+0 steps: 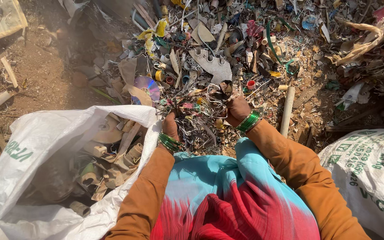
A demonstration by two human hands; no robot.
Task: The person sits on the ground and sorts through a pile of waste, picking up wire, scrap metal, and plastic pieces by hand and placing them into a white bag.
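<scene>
While both hands, left hand [170, 126] and right hand [236, 109], clutch tangled scrap [196, 116], lift slowly. Support underneath so strands clear the open white sack [45, 133].

Counts at the scrap heap

Two hands [170, 126] [237, 108], two white woven sacks [32, 146] [370, 169], one shiny disc [147, 85], one pale pipe [287, 111]; the scrap pieces are too many to count.
</scene>
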